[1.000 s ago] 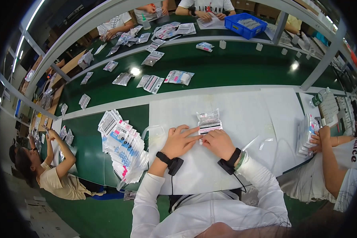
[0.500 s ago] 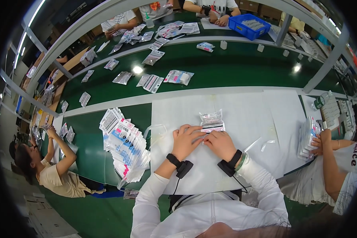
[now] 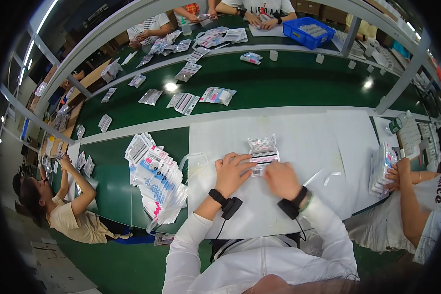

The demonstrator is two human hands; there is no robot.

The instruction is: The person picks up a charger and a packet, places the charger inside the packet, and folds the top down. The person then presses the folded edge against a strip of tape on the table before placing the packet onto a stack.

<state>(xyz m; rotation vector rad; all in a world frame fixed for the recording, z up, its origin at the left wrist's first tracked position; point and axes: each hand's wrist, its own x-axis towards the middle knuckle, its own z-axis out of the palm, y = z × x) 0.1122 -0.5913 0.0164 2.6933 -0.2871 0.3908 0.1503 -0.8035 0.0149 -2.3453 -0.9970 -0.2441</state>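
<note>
A small clear plastic packet point(image 3: 264, 143) with a pink and white printed label lies on the white paper sheet in front of me. My left hand point(image 3: 232, 172) is open, its stretched fingers resting on the packet's left edge. My right hand point(image 3: 282, 180) is at the packet's lower right corner, blurred by motion, with its fingers curled under and mostly hidden. To the left of my hands lies a fanned pile of flat printed pouches point(image 3: 158, 179) in white, blue and pink.
Several filled packets point(image 3: 183, 103) lie on the green belt beyond a pale rail. A blue crate point(image 3: 308, 33) stands far right. A co-worker's hand point(image 3: 393, 174) holds a stack of pouches point(image 3: 380, 169) at my right. Tape strips point(image 3: 331, 178) lie on the paper.
My right hand has moved right and slightly down, uncovering the lower label of the packet. The left hand stays at the packet's left edge.
</note>
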